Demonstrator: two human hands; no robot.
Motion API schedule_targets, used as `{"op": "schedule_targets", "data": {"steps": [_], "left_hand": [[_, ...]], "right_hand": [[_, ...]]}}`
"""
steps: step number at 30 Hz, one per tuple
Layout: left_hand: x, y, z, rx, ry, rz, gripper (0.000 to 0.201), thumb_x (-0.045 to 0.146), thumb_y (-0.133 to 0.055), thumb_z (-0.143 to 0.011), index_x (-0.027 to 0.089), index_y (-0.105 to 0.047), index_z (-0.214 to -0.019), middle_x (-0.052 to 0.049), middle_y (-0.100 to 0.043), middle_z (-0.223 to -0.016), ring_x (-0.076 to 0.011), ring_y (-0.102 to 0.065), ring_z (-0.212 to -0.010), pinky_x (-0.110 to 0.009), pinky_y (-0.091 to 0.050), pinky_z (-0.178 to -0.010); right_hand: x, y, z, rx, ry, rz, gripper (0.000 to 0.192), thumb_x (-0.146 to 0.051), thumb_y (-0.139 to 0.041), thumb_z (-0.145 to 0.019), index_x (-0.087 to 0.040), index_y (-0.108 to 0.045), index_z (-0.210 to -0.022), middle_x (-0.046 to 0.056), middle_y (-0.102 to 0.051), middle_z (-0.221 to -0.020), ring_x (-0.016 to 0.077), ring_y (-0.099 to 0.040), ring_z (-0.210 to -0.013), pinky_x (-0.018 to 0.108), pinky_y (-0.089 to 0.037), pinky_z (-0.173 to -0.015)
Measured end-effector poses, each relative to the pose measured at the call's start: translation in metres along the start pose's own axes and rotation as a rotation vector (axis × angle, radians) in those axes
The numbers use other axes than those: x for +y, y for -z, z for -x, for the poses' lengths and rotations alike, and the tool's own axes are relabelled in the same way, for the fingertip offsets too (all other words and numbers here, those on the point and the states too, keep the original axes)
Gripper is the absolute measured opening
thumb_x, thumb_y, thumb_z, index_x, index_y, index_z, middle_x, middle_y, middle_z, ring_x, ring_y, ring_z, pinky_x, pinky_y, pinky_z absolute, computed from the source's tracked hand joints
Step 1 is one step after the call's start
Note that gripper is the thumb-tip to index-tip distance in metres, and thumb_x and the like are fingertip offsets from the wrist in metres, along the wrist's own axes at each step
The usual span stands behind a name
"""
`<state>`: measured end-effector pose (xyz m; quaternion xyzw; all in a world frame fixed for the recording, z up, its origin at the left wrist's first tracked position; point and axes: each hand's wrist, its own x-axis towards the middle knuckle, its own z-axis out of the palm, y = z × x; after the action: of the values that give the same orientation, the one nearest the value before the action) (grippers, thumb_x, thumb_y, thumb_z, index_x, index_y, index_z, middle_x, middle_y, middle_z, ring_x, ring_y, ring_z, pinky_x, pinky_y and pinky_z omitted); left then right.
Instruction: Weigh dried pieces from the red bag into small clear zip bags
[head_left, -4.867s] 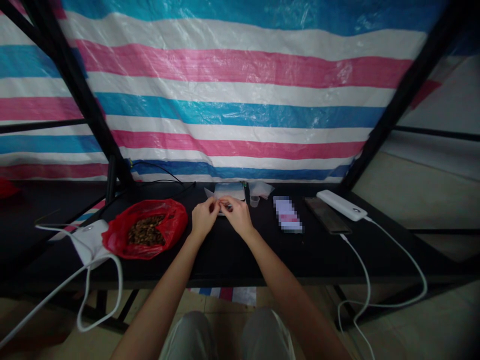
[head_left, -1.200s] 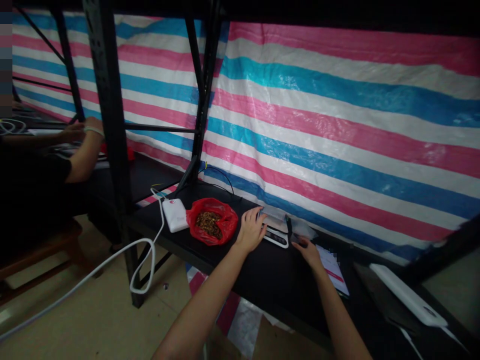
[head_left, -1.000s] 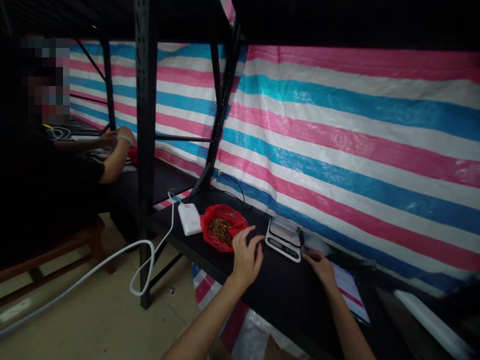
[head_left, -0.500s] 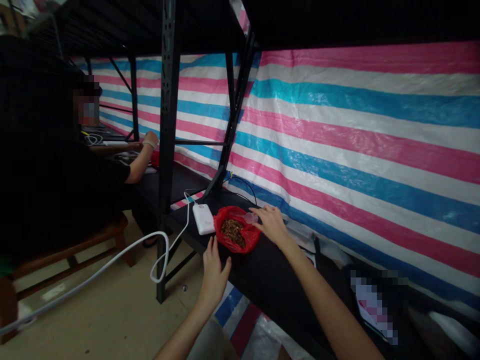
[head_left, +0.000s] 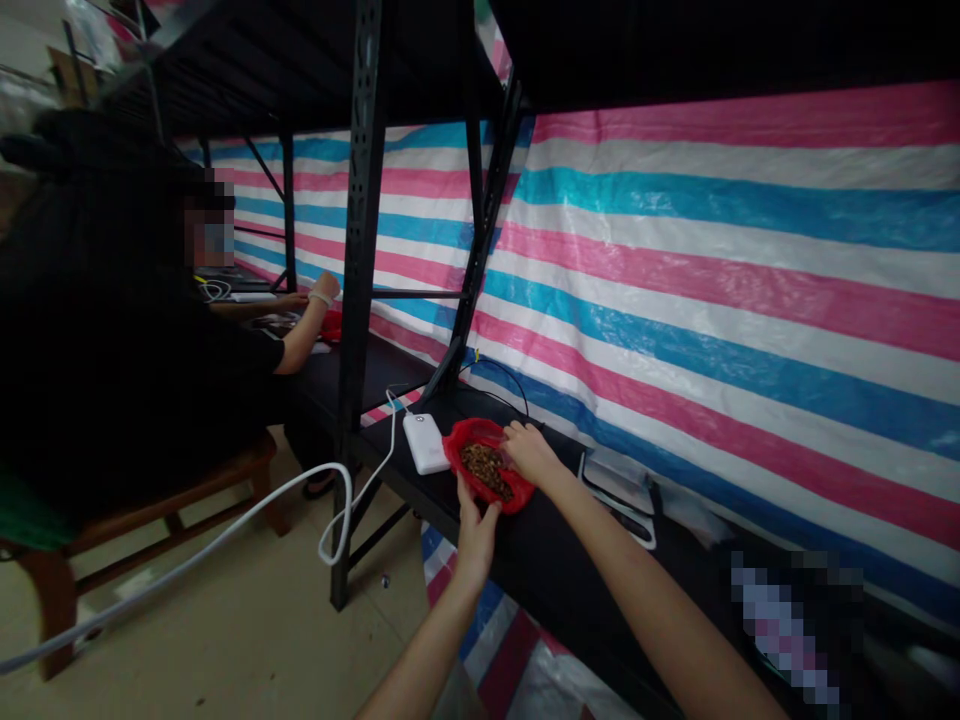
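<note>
Red plastic bag (head_left: 520, 497), crumpled, mouth wide open, between left hand (head_left: 477, 530) and right hand (head_left: 529, 455), left fingers against near side. Small brown pieces (head_left: 484, 465) heaped inside. Clear cup (head_left: 505, 458) at right fingertips, mostly hidden.

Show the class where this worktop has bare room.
Bare: the black worktop between the forearms, right of the red plastic bag; also the neighbouring bay's worktop, between the slotted upright and striped sheeting. Crowded: around the bag, with white power bank, left hand and right hand.

Pink, white and blue striped sheeting (head_left: 675, 300) behind black metal shelving (head_left: 364, 200), wooden seat (head_left: 240, 464) on pale floor (head_left: 262, 640).
</note>
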<state>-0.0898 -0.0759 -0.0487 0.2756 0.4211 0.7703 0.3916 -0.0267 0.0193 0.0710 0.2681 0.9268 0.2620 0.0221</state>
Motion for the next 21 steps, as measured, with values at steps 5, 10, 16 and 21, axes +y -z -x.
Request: {"op": "schedule_targets", "data": {"steps": [5, 10, 16, 21], "left_hand": [[-0.007, -0.004, -0.004, -0.077, 0.029, 0.056, 0.084, 0.013, -0.053, -0.069, 0.018, -0.009, -0.141, -0.009, -0.014, -0.149, -0.0173, -0.016, -0.136, -0.029, -0.018, -0.111], [-0.003, -0.006, -0.009, -0.086, 0.045, 0.065, 0.078, 0.011, -0.053, -0.07, 0.019, -0.015, -0.138, -0.009, -0.018, -0.148, -0.0196, -0.017, -0.135, -0.032, -0.019, -0.111], [0.005, -0.003, -0.016, -0.117, -0.03, 0.004, 0.066, 0.014, -0.049, -0.075, 0.017, -0.019, -0.133, -0.015, -0.019, -0.146, -0.0217, -0.024, -0.134, -0.037, -0.025, -0.109], [0.006, 0.002, -0.015, -0.151, -0.136, -0.074, 0.062, 0.018, -0.049, -0.077, 0.019, -0.02, -0.131, -0.016, -0.028, -0.142, -0.0224, -0.038, -0.127, -0.04, -0.032, -0.105]], "right_hand": [[-0.001, -0.006, -0.003, -0.049, -0.032, -0.145, 0.023, -0.019, -0.061, -0.073, -0.014, -0.067, -0.095, 0.013, -0.061, -0.1, 0.0236, -0.052, -0.098, 0.028, -0.043, -0.075], [0.001, -0.018, -0.004, -0.026, -0.067, -0.327, 0.03, -0.015, -0.059, -0.074, -0.019, -0.064, -0.103, 0.009, -0.063, -0.1, 0.0196, -0.056, -0.098, 0.025, -0.043, -0.081], [0.001, -0.029, -0.008, 0.043, -0.137, -0.542, 0.033, -0.015, -0.06, -0.072, -0.021, -0.065, -0.104, 0.006, -0.065, -0.101, 0.0182, -0.059, -0.096, 0.027, -0.043, -0.085], [0.001, -0.043, -0.011, 0.132, -0.221, -0.738, 0.034, -0.016, -0.063, -0.069, -0.02, -0.066, -0.103, 0.005, -0.067, -0.101, 0.0174, -0.061, -0.092, 0.027, -0.044, -0.085]]}}
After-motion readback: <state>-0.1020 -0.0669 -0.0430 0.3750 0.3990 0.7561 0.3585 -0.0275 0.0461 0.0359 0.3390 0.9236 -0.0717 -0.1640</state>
